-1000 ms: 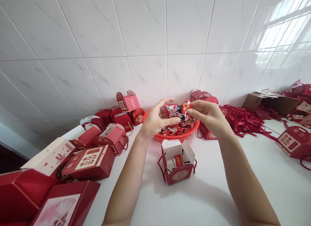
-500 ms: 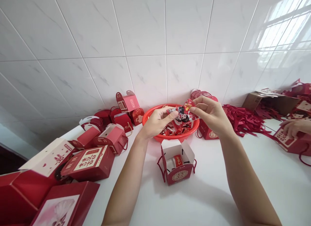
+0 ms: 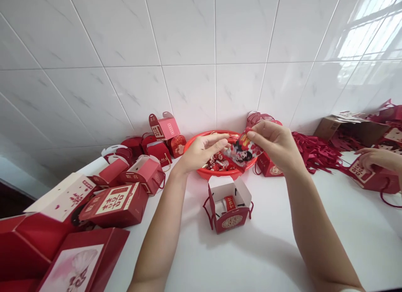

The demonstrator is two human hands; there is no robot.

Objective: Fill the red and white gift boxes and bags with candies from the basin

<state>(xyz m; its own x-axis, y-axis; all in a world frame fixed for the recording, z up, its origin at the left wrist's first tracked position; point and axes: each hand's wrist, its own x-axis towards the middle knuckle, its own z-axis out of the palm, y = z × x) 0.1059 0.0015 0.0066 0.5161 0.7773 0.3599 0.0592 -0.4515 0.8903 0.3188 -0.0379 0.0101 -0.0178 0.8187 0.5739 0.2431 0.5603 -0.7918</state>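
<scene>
My right hand (image 3: 274, 143) pinches the top corner of a red printed candy packet (image 3: 243, 149), which hangs tilted over the basket. Close to the packet's left side, my left hand (image 3: 202, 151) has its fingers stretched out and the thumb apart, gripping nothing. Beneath both hands is a red plastic basket (image 3: 205, 174) with several wrapped candies (image 3: 218, 162) in it. In front of the basket stands a small red gift box (image 3: 232, 223) with its flaps up and cord handles at its sides. A red-wrapped piece (image 3: 230, 202) lies inside the box.
Several red gift boxes (image 3: 116, 204) crowd the left side of the white table (image 3: 251, 258). Behind my right hand are another red box (image 3: 269, 166) and a heap of red ribbons (image 3: 314, 153). At the far right another person's hand (image 3: 377, 160) rests on a red box (image 3: 370, 177).
My left hand has let go of the packet and its fingers have straightened. The packet now hangs from my right hand alone. The other person's hand has shifted slightly.
</scene>
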